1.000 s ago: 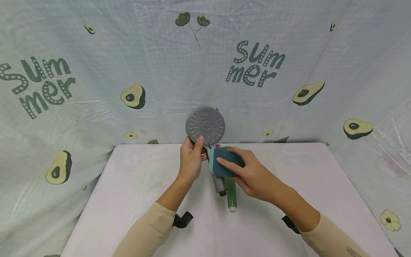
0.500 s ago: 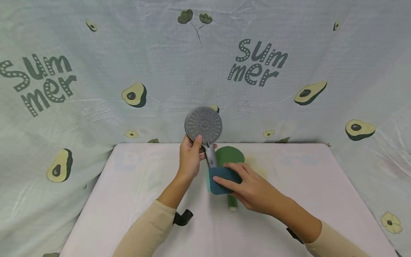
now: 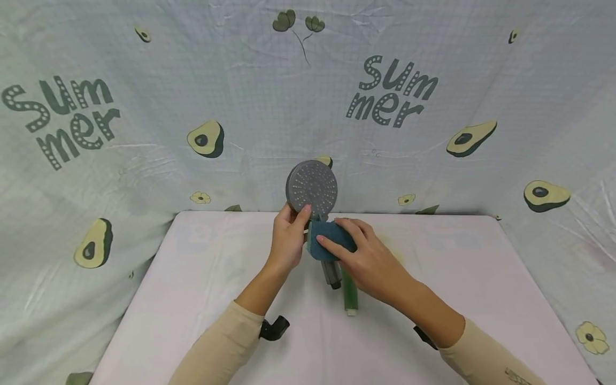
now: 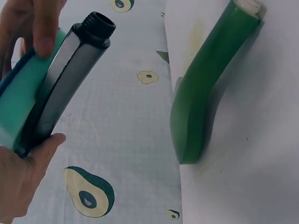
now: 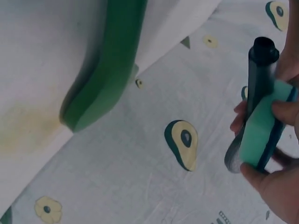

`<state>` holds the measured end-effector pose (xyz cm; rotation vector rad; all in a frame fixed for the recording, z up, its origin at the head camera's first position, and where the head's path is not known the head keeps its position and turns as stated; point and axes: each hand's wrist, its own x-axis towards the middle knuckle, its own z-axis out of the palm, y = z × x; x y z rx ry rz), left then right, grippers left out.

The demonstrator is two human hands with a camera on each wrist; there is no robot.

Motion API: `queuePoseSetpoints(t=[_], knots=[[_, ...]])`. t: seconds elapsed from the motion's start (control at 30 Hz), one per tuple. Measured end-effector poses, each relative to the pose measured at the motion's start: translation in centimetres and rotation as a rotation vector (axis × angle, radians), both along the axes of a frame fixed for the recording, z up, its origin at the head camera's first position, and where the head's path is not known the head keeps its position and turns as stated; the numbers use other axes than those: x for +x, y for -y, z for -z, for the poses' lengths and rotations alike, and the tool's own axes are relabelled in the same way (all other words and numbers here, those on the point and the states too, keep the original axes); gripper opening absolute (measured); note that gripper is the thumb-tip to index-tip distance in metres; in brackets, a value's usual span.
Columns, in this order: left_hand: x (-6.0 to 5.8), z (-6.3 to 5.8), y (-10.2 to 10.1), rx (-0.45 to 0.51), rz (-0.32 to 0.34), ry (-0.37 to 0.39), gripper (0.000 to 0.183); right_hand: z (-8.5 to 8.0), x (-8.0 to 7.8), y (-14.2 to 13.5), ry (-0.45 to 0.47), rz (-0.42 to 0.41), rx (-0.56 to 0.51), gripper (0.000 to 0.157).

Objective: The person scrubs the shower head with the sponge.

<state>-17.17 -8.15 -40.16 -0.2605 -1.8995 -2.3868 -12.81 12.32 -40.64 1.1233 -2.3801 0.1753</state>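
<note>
My left hand [image 3: 287,240] holds a grey shower head [image 3: 313,188] near its neck, above the table, with its nozzle face turned toward the head camera. A two-tone sponge [image 3: 332,240], dark blue on one side and mint green on the other, is gripped in my right hand [image 3: 372,259]. Its mint side lies against the shower head's handle [image 4: 70,70], hiding the upper part of that handle in the head view. The black threaded end [image 5: 264,50] of the handle sticks out past the sponge. Behind the sponge and right hand, a green shower head [image 4: 194,107] lies on the table.
The white table [image 3: 216,278] ends at a hanging cloth [image 3: 250,107] printed with avocados and lettering. A black bent piece [image 3: 275,328] shows beside the left sleeve. Another black piece [image 3: 424,337] is by the right wrist.
The sponge went down along the grey shower head's handle, then came back up near the neck. The left hand kept its hold, and the shower head shifted slightly right.
</note>
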Motion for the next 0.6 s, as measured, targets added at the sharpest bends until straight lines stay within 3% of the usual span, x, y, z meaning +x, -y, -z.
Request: queuePoseSetpoints(t=[0.27,0.4,0.6], knots=[[-0.3,0.3,-0.2,-0.109,0.019,-0.045,0.048,1.6,1.6,-1.8,-0.026,-0.171,0.193,0.075],[-0.4,0.1,-0.5,-0.125,0.030,-0.043,0.059,1.3,1.7,-1.7,-0.080,-0.110,0.239,0.075],[-0.2,-0.1,-0.7,-0.127,0.028,-0.029,0.065,-0.6,0.0,-0.3,-0.181,0.026,0.168,0.069]])
